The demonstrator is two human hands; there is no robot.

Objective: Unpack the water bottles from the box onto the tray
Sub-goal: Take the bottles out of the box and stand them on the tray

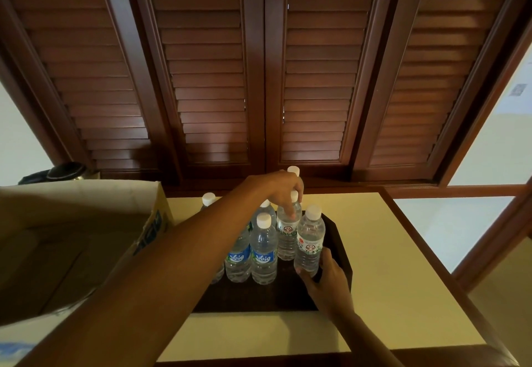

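Nearest the camera, the left forearm crosses from the lower left, over the open brown cardboard box (86, 222) that sits at the counter's left edge. Its interior looks dim; I cannot tell whether any bottles remain inside. The cream-topped wooden counter (374, 251) carries a dark rectangular tray (259, 300) near its middle. At the tray's right edge the right hand (328, 277) wraps its fingers (326, 257) round the base of a clear plastic water bottle with a red-and-green label (309, 240). Just left stand two clear bottles with blue labels (263, 251), close together. Farther back, the left hand (283, 191) pinches the neck of a second red-labelled bottle (287, 231) from above, fingers curled round it. More white caps show behind. One bottle (208, 199) stands near the box; whether it is on the tray is unclear.

Every bottle stands upright, long axis vertical, cap up.

Packed this tightly, a nudge from either wrist could probably topple a neighbour and set off the row; the top-pinched bottle may also swing and knock others.
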